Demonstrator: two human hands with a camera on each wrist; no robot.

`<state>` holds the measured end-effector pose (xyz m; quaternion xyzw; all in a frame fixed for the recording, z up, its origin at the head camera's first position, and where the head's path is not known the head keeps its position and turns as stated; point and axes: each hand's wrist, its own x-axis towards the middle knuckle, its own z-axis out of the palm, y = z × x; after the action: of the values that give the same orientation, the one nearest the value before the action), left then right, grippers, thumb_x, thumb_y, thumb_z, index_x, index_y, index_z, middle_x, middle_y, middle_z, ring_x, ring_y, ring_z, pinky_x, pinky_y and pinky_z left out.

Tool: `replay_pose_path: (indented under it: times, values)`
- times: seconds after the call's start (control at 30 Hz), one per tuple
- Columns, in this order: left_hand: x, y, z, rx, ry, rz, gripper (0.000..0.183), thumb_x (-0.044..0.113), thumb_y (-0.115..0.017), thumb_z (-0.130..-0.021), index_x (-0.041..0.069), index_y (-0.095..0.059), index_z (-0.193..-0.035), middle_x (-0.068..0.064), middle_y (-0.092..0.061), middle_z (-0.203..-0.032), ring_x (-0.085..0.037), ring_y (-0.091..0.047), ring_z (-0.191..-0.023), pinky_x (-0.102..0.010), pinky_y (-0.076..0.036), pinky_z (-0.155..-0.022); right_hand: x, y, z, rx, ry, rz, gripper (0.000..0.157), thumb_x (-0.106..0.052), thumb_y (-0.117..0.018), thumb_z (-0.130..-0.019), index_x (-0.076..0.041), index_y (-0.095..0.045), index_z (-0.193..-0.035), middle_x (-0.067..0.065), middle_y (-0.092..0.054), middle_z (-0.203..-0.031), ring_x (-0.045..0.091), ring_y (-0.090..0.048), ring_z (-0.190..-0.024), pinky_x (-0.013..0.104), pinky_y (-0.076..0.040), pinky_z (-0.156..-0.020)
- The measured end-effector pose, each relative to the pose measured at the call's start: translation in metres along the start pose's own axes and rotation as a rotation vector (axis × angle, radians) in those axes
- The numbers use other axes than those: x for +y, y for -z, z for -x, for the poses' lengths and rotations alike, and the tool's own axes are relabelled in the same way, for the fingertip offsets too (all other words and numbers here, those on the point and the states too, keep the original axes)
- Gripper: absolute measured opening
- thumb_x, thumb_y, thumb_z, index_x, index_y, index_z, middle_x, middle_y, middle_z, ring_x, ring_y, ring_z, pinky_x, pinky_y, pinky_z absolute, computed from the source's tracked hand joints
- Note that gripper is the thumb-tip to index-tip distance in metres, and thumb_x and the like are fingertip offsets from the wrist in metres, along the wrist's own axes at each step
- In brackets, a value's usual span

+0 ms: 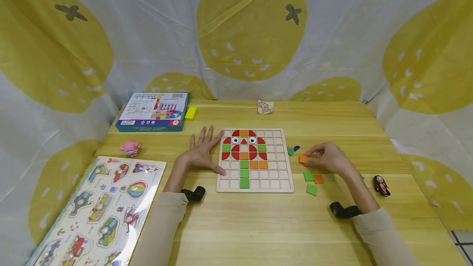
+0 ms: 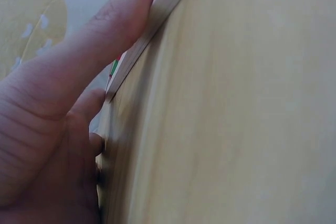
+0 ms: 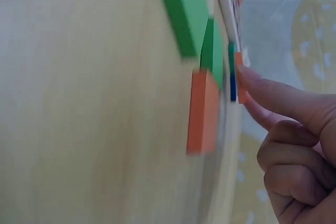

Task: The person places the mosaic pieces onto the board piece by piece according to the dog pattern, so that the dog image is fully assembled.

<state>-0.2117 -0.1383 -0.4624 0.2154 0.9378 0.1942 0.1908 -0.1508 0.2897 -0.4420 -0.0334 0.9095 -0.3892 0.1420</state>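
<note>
A square wooden grid board (image 1: 255, 192) lies mid-table, its cells partly filled with red, orange and green tiles and two round eye pieces. My left hand (image 1: 201, 153) is spread along the board's left side, thumb and a fingertip touching the edge. Between thumb and forefinger my right hand (image 1: 327, 157) pinches an orange square tile (image 1: 303, 159) to the right of the board. Near that hand lie green square tiles (image 1: 311, 189), another orange tile (image 1: 318, 179), a teal piece (image 1: 290, 151) and a blue piece (image 1: 297, 148). In the right wrist view the pinched orange tile (image 3: 240, 77) stands on edge.
At the back left are a boxed set (image 1: 151, 112) and a yellow block (image 1: 191, 113). A pink toy (image 1: 130, 148) and a picture puzzle board (image 1: 107, 212) occupy the left. A small printed paper (image 1: 265, 107) lies behind the grid board; a doll figure (image 1: 381, 186) is far right.
</note>
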Motion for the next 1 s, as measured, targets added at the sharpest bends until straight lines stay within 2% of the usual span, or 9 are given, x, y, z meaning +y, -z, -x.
replay_pose_path:
  times: [0.1,0.2,0.3,0.43,0.6,0.7,0.83,1.0]
  values:
    - [0.0,-0.001,0.0,0.0,0.0,0.0,0.135,0.072,-0.079,-0.054,0.03,0.0,-0.156,-0.012,0.021,-0.161,-0.037,0.023,-0.148,-0.068,0.016,-0.112,-0.019,-0.011,0.001,-0.039,0.021,-0.047,0.028,-0.024,-0.08,-0.078,-0.008,-0.074,-0.1,-0.003,-0.033,-0.061,0.011,-0.028,-0.054,0.025,-0.029,-0.05]
    - [0.0,-0.001,0.0,0.002,0.0,0.001,0.135,0.072,-0.079,-0.054,0.03,0.0,-0.156,-0.012,0.021,-0.161,-0.037,0.024,-0.148,-0.068,0.016,-0.112,-0.045,-0.031,-0.001,-0.091,0.048,-0.091,0.026,-0.024,-0.081,-0.077,-0.011,-0.075,-0.098,-0.001,-0.035,-0.062,0.012,-0.03,-0.055,0.024,-0.028,-0.049]
    - [0.001,0.0,0.0,0.004,0.002,-0.002,0.135,0.072,-0.079,-0.055,0.03,0.0,-0.156,-0.012,0.021,-0.161,-0.037,0.023,-0.148,-0.068,0.016,-0.113,-0.07,-0.055,-0.004,-0.126,0.086,-0.076,0.024,-0.024,-0.084,-0.074,-0.012,-0.076,-0.094,-0.001,-0.043,-0.063,0.013,-0.035,-0.059,0.022,-0.027,-0.05]
    - [0.002,0.0,0.001,0.002,0.001,0.002,0.135,0.071,-0.08,-0.055,0.029,0.0,-0.156,-0.013,0.021,-0.161,-0.038,0.023,-0.148,-0.068,0.016,-0.112,-0.09,-0.081,-0.009,-0.132,0.126,-0.008,0.022,-0.022,-0.085,-0.072,-0.012,-0.077,-0.09,-0.001,-0.057,-0.068,0.013,-0.038,-0.059,0.02,-0.026,-0.051]
    - [0.001,0.0,0.003,0.007,0.005,0.017,0.135,0.068,-0.081,-0.055,0.028,-0.002,-0.156,-0.014,0.02,-0.161,-0.039,0.023,-0.147,-0.069,0.017,-0.111,-0.099,-0.096,-0.011,-0.11,0.119,0.034,0.017,-0.019,-0.085,-0.072,-0.013,-0.077,-0.085,-0.001,-0.062,-0.075,0.014,-0.04,-0.062,0.021,-0.028,-0.052]
    - [0.001,0.0,0.003,0.006,0.001,0.012,0.135,0.069,-0.081,-0.055,0.028,-0.002,-0.156,-0.014,0.02,-0.161,-0.039,0.023,-0.147,-0.069,0.017,-0.111,-0.1,-0.099,-0.011,-0.101,0.102,0.027,0.017,-0.018,-0.085,-0.072,-0.013,-0.076,-0.085,0.0,-0.058,-0.069,0.014,-0.039,-0.059,0.021,-0.027,-0.051]
    - [0.001,0.0,0.003,0.004,-0.002,0.007,0.134,0.07,-0.08,-0.055,0.029,-0.002,-0.156,-0.013,0.02,-0.162,-0.038,0.023,-0.148,-0.068,0.016,-0.112,-0.101,-0.103,-0.01,-0.093,0.131,0.023,0.019,-0.018,-0.086,-0.071,-0.011,-0.077,-0.086,0.0,-0.055,-0.064,0.013,-0.039,-0.058,0.02,-0.025,-0.051]
    - [0.0,0.001,0.002,0.007,0.0,-0.009,0.134,0.071,-0.08,-0.055,0.03,-0.001,-0.156,-0.013,0.02,-0.162,-0.037,0.023,-0.148,-0.068,0.016,-0.112,-0.1,-0.105,-0.009,-0.078,0.135,-0.004,0.018,-0.017,-0.087,-0.069,-0.014,-0.078,-0.084,-0.001,-0.063,-0.07,0.013,-0.039,-0.06,0.019,-0.025,-0.051]
